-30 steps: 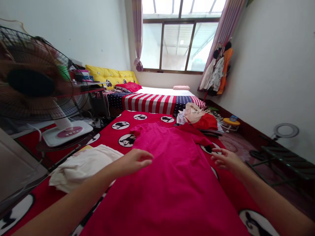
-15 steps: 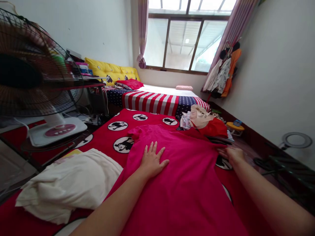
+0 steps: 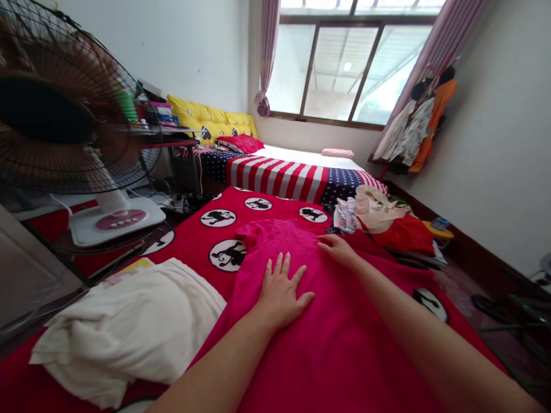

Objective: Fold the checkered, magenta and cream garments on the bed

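A bright pink short-sleeved shirt (image 3: pixel 327 338) is spread over the red bedspread in front of me. On its left part my left hand (image 3: pixel 282 292) lies flat, fingers spread, holding nothing. My right hand (image 3: pixel 338 249) is at the upper part of the shirt, close to the neckline. Its fingers point left and bend slightly onto the cloth, thumb apart, with no fold visibly gripped. To the left of the shirt sits a folded cream-white cloth (image 3: pixel 133 321), a bit of yellow fabric showing behind it.
A heap of clothes (image 3: pixel 387 221) lies at the bed's far right. At left, a standing fan (image 3: pixel 116 218) is on a stool. Beyond are a second bed with a striped, starred cover (image 3: pixel 275 178), a yellow cushion (image 3: pixel 210 120) and clothes hung by the window (image 3: pixel 419 129).
My right hand has let go of the shirt's right sleeve and moved left to near the neckline. My left hand stays flat on the shirt. The view has turned slightly left.
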Available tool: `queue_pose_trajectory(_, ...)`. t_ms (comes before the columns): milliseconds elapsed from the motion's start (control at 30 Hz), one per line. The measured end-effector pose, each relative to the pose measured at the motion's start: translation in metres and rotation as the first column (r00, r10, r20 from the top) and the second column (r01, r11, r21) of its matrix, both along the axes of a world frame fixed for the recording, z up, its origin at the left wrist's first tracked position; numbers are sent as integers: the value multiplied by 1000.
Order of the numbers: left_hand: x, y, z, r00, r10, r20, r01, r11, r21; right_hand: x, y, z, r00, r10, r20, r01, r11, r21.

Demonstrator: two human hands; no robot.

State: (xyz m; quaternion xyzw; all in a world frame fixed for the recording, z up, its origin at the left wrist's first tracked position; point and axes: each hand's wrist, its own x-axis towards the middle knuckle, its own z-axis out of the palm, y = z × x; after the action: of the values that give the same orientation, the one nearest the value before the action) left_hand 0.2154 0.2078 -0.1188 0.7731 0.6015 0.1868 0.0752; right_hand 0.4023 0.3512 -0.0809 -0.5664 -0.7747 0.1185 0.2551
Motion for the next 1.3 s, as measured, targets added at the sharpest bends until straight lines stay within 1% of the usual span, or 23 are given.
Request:
queue_pose_trajectory(100, 0, -1, 1, 1000, 0, 14, 1, 1000, -6, -21, 13, 4, 991, -73, 114, 71, 997, 20)
queue_pose_trajectory(167, 0, -1, 3, 1000, -1, 23, 1, 1000, -18, -45, 15, 11, 982, -86, 167, 79, 996, 45)
queue_pose_trajectory(233, 0, -1, 6, 1000, -9, 28, 10, 999, -37, -77, 11, 19, 982, -15, 189, 2, 998, 64)
queue_pose_trajectory(333, 0, -2, 9, 999, -24, 32, 26, 998, -59, -133, -2, 29, 970, 170, 175, -181, 982, 49)
queue_pose_trajectory(400, -1, -2, 8, 999, -21, 43, 23, 999, -47, -165, -12, 32, 950, 267, 162, -272, 962, 12)
queue_pose_trajectory(467, -1, -2, 6, 997, -28, 68, 29, 1000, -4, -187, -18, 31, 937, 314, 153, -314, 949, -24)
queue_pose_trajectory(567, -1, -1, 2, 993, -69, 94, 64, 996, 62, -204, -18, 27, 943, 316, 108, -311, 949, -54)
queue_pose_trajectory(633, 0, 0, -1, 993, -76, 87, 70, 995, 75, -209, -14, 23, 955, 295, 26, -293, 954, -58)
queue_pose_trajectory(700, 1, 1, -1, 995, -78, 63, 73, 995, 67, -212, -9, 18, 950, 299, -92, -306, 949, -78)
queue_pose_trajectory(767, 1, 2, -1, 995, -89, 35, 88, 995, 47, -214, -9, 13, 914, 345, -216, -374, 920, -113)
queue_pose_trajectory(833, 0, 2, 1, 995, -93, 23, 93, 995, 20, -211, -15, 9, 858, 400, -323, -460, 877, -137)
queue_pose_trajectory(900, -1, 2, 1, 997, -71, 29, 71, 997, -3, -197, -26, 8, 805, 434, -405, -522, 842, -134)
queue_pose_trajectory(933, -1, 2, 2, 998, -56, 32, 57, 998, -14, -185, -32, 8, 773, 446, -452, -549, 826, -123)
queue_pose_trajectory(1000, -2, 2, 1, 999, -39, 30, 40, 999, -28, -148, -47, 11, 714, 441, -544, -573, 814, -92)
queue_pose_trajectory(1033, -2, 3, 1, 999, -37, 27, 38, 999, -30, -123, -55, 12, 704, 415, -576, -554, 828, -81)
queue_pose_trajectory(1067, -2, 3, 0, 999, -35, 25, 36, 999, -31, -96, -63, 13, 715, 371, -592, -509, 857, -77)
queue_pose_trajectory(1100, -2, 4, 0, 999, -33, 26, 34, 999, -29, -66, -72, 14, 749, 304, -588, -431, 898, -85)
queue_pose_trajectory(1133, -3, 5, 0, 999, -29, 26, 30, 999, -28, -35, -82, 14, 796, 219, -565, -328, 940, -98)
queue_pose_trajectory(1167, -3, 5, 0, 999, -26, 23, 26, 999, -31, -3, -93, 14, 837, 127, -533, -217, 970, -110)
queue_pose_trajectory(1200, -3, 6, 0, 1000, -22, 16, 23, 999, -37, 28, -106, 12, 866, 32, -499, -105, 987, -118)
queue_pose_trajectory(1233, -3, 6, 1, 1000, -19, 7, 19, 999, -43, 57, -119, 11, 886, -55, -459, 0, 993, -119)
queue_pose_trajectory(1300, -4, 6, 1, 1000, -18, -14, 17, 999, -49, 105, -148, 6, 903, -205, -377, 164, 977, -136)
